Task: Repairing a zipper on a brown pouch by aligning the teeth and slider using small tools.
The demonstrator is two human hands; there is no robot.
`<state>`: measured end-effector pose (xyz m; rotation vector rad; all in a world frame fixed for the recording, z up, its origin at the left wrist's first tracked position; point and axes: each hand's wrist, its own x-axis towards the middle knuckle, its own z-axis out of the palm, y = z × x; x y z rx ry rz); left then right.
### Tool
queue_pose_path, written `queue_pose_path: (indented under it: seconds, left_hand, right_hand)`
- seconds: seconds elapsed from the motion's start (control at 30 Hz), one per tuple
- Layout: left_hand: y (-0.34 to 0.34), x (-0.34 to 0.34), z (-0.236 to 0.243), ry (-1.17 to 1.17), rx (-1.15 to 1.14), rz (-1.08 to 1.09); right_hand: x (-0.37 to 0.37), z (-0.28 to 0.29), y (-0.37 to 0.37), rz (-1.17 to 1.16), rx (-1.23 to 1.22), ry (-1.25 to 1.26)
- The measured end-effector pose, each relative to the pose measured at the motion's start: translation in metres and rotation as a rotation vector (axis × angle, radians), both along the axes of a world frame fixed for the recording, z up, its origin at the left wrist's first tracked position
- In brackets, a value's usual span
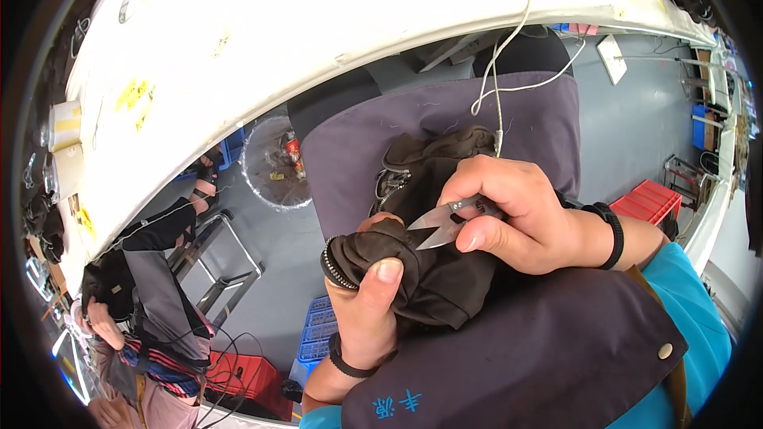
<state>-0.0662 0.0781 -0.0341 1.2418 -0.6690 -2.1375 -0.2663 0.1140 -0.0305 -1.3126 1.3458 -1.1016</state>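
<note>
Bunched dark brown fabric with zippers (453,290) lies over my lap, on a purple-grey apron (524,111). My left hand (369,294) grips a fold of it, thumb on top, beside a curved metal zipper (339,264). In my right hand (517,214) is a pair of small thread snips (445,222), held between thumb and fingers. Their pointed blades are parted and their tips lie at the fabric, close to my left thumb. A white cord (498,103) runs down to my right hand. Part of the left fingers is hidden behind the cloth.
A long white table (318,16) curves across the far side. At the left, another person's hand (103,324) holds dark cloth, near a metal stool (230,258). A clear bin (274,167) and blue crate (318,330) stand on the floor; a red crate (648,202) is at right.
</note>
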Motion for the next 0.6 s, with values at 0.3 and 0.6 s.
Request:
queue_pose_path:
  seconds: [0.3, 0.6]
  left_hand:
    - [-0.002, -0.003, 0.006, -0.027, 0.017, 0.007]
    - [0.001, 0.001, -0.004, 0.030, 0.015, 0.006]
  right_hand:
    - [-0.005, -0.007, 0.005, 0.024, -0.049, 0.124]
    - [-0.003, -0.003, -0.007, 0.084, -0.158, 0.202]
